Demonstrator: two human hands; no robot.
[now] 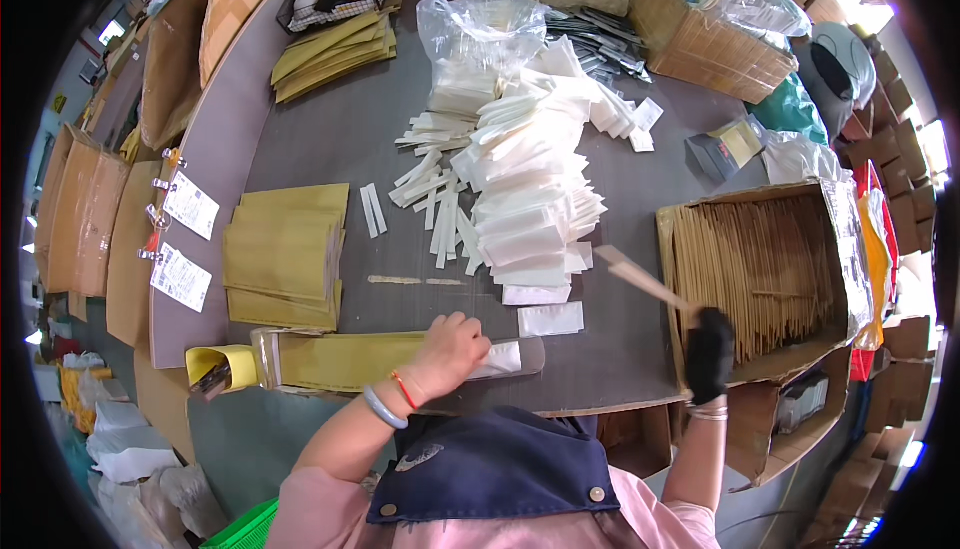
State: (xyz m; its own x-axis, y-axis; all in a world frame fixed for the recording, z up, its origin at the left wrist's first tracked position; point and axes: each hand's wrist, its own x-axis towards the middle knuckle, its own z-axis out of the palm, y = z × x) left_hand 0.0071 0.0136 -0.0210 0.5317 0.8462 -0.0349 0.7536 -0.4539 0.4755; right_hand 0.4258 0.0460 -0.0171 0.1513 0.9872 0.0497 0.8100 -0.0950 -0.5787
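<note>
Near the front edge of the table my left hand (pixel 450 354) has its fingers curled down on a small white packet (pixel 501 359), which pokes out beside them. The packet rests on a grey strip with a rounded end (pixel 533 355). A long yellow paper piece (pixel 345 362) lies under my left wrist along the edge. In a black glove, my right hand (pixel 710 354) grips a flat, light brown strip (pixel 640 277) at one end; its other end points toward the white packets. This hand is over the near left corner of a cardboard box (pixel 672 289) packed with thin brown pieces on edge (pixel 755 274).
A big heap of white packets (pixel 530 169) fills the middle, with loose white strips (pixel 440 209) beside it. Yellow envelopes (pixel 283 254) are stacked at left, more (pixel 335 54) behind. A rolled yellow holder (pixel 220 369) sits at front left. A large carton (pixel 700 49) stands at back right.
</note>
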